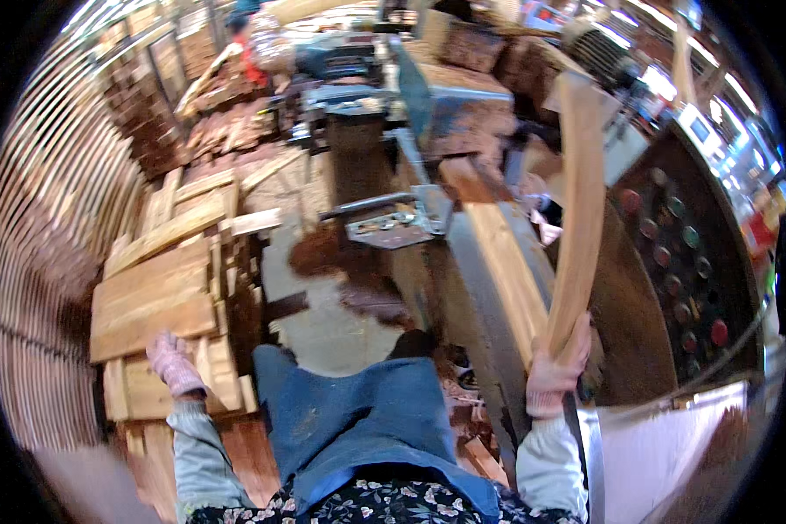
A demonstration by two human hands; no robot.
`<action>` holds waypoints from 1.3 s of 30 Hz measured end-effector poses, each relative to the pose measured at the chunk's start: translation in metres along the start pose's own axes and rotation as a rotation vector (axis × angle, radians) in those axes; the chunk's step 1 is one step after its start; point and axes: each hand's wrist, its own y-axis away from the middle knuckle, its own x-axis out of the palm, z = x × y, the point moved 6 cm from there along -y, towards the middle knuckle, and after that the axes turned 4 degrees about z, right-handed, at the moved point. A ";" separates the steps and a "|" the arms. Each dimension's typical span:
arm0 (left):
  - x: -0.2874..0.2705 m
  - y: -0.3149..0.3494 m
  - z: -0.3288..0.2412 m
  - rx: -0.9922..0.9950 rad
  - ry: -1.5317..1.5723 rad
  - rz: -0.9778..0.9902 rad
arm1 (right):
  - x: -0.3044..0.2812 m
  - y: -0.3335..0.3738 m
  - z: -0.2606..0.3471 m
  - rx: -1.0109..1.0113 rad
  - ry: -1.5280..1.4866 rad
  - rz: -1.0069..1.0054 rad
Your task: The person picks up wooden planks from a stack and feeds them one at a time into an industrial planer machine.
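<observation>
My right hand (557, 377), in a pale pink glove, is closed around the lower end of a wooden board (578, 201). That board rises steeply away from me, over the right side of the machine bed. My left hand (175, 362), gloved the same way, rests at the near edge of a wide board (153, 301) on a stack to my left. Its fingers are stretched out and slightly blurred, with nothing gripped. Another long board (508, 266) lies along the metal machine bed (476, 306), left of my right hand.
A dark control panel (686, 262) with coloured buttons stands at the right. Ahead is a metal bracket (397, 229) on the machine. Tall stacks of thin boards (52, 253) line the left. Wood scraps (485, 458) lie beside the machine's near end.
</observation>
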 end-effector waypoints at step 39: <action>0.127 0.061 -0.054 -0.029 0.633 0.405 | 0.127 -0.081 0.149 -0.454 -0.193 0.565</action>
